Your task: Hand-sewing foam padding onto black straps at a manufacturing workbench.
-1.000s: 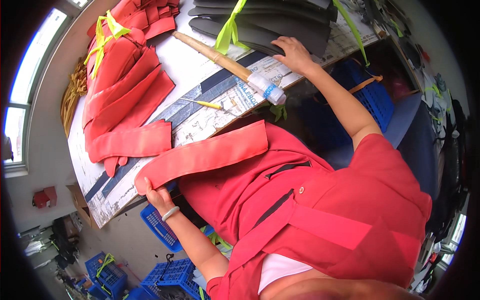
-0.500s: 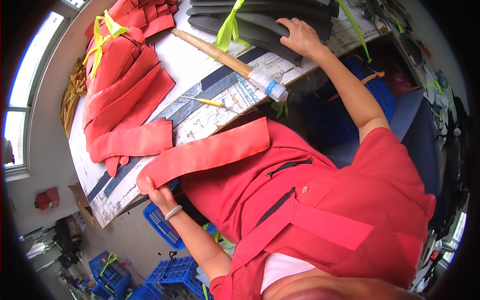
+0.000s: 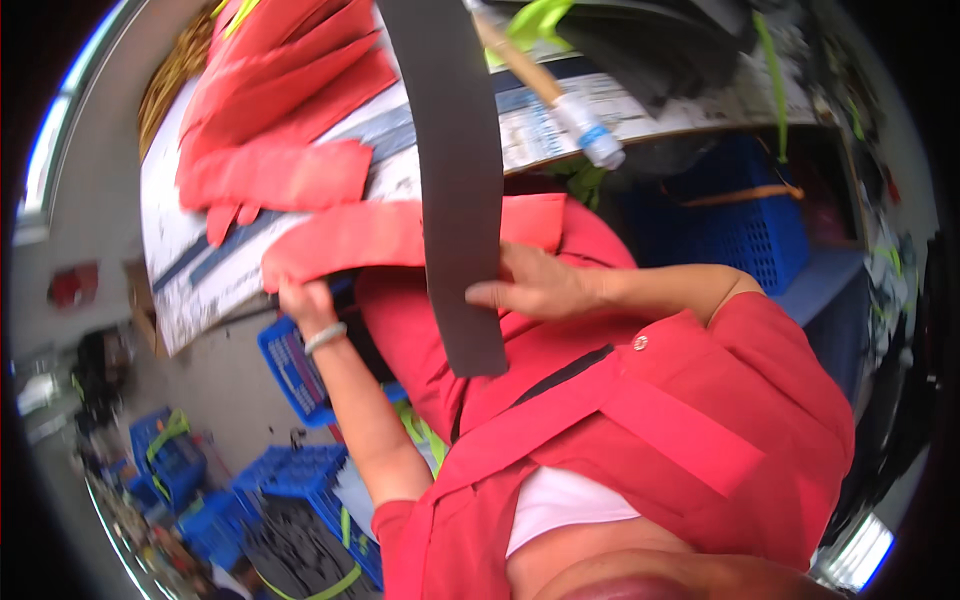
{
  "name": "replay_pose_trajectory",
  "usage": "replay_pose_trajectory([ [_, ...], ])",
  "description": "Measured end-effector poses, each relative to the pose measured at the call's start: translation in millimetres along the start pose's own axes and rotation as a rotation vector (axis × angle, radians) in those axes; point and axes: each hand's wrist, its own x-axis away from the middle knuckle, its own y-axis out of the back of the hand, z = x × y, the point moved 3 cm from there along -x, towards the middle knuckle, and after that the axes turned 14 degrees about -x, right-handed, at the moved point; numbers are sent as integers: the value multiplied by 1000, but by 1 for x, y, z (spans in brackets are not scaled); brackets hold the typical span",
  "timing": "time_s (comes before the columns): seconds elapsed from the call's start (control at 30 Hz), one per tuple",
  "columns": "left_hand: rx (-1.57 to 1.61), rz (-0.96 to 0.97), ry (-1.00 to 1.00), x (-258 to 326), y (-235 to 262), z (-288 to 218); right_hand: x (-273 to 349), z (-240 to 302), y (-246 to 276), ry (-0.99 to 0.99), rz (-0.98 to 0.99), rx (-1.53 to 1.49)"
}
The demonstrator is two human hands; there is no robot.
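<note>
My left hand [image 3: 310, 302] is closed on the rounded left end of a long red fabric strip [image 3: 345, 238], which stretches across the table's near edge and my lap. A long dark grey strip [image 3: 460, 170] is gripped at its right edge by my right hand [image 3: 540, 284], thumb on its upper face. This grey strip stands lengthwise in the view, crossing over the red one and hiding its middle. Behind my left hand, a shorter red piece [image 3: 290, 175] lies at the foot of a heap of red pieces [image 3: 275, 85].
On the white worn table [image 3: 163, 225] lies a wooden stick [image 3: 535, 72] with a wrapped end, close to a blurred stack of dark pieces [image 3: 655, 50]. A blue basket [image 3: 755, 225] sits under the table at right. Blue crates [image 3: 290, 470] stand on the floor at lower left.
My right hand has left the dark stack and come back toward my lap with a dark grey strip. My left hand still holds the red strip. The view has shifted.
</note>
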Motion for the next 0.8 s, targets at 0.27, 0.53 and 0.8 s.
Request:
replay_pose_trajectory([
  [0.27, 289, 3, -140, 13, 13, -22, -99, 22, 60, -506, 345, 959],
  [0.53, 98, -155, -234, 124, -61, -37, -99, -32, -13, -112, 392, 747],
  [0.8, 169, -170, -379, 162, -42, -111, -139, 5, -90, -462, 456, 156],
])
